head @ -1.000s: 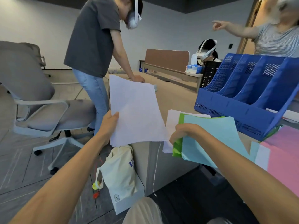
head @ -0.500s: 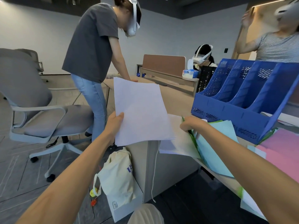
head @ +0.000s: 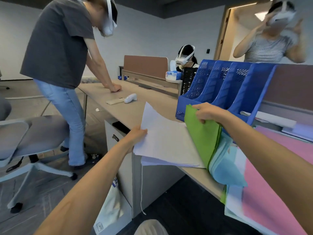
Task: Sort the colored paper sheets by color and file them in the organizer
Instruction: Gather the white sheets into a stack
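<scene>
My left hand (head: 138, 134) pinches the left edge of a stack of white sheets (head: 166, 141), which lies low over more white paper at the desk's front edge. My right hand (head: 205, 111) grips the top of a green sheet (head: 202, 138) and holds it lifted on edge, with light blue sheets (head: 226, 168) bunched behind it. Pink sheets (head: 269, 180) lie flat on the desk under my right forearm. The blue organizer (head: 225, 85) with several slanted compartments stands just behind my right hand.
The wooden desk (head: 128, 109) runs back to the left, with a flat phone-like object (head: 115, 101) and a white controller (head: 130, 98) on it. A person in a grey shirt (head: 62, 48) leans on the desk. A grey office chair (head: 30, 136) stands at left, a cloth bag (head: 108, 207) below.
My left hand has brought the white sheets down from upright onto the white pile. My right hand has turned the green sheet up on edge. The camera view has shifted right.
</scene>
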A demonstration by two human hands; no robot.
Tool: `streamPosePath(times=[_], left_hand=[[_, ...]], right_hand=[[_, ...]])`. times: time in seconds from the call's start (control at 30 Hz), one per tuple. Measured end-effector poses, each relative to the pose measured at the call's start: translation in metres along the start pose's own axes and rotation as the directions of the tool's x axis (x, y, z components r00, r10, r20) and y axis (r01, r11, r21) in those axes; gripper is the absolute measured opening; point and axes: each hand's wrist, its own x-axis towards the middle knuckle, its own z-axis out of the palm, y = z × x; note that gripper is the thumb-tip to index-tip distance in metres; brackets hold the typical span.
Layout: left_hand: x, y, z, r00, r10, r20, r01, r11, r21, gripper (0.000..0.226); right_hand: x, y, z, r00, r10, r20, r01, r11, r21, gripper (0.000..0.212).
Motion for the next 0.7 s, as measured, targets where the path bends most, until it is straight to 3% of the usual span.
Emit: streamPosePath(times=[0.3, 0.43, 0.53, 0.63, 0.7], left_hand=[[0.026, -0.003, 0.040, 0.999, -0.031, 0.030, 0.023, 0.970, 0.242, 0.033], [0.039, -0.008, 0.033, 0.996, -0.090, -0.009, 0.086, 0.912, 0.402, 0.049], [0.035, -0.008, 0.028, 0.992, -0.104, -0.078, 0.130, 0.823, 0.554, 0.050], [0.031, -0.008, 0.023, 0.992, 0.031, -0.120, 0.065, 0.692, 0.719, 0.044], [0.029, -0.004, 0.022, 0.989, 0.118, -0.093, -0.020, 0.716, 0.698, 0.042]], right_hand=[[0.002, 0.027, 0.000, 0.999, 0.003, -0.035, 0.005, 0.977, 0.213, 0.078], [-0.001, 0.017, 0.005, 1.000, -0.020, 0.000, 0.019, 0.965, 0.261, 0.045], [-0.002, 0.003, 0.020, 0.999, -0.022, 0.025, 0.010, 0.920, 0.392, 0.050], [0.000, -0.010, 0.043, 0.993, -0.063, 0.101, -0.005, 0.825, 0.565, 0.045], [0.001, -0.013, 0.055, 0.986, -0.084, 0.141, -0.018, 0.800, 0.599, 0.063]])
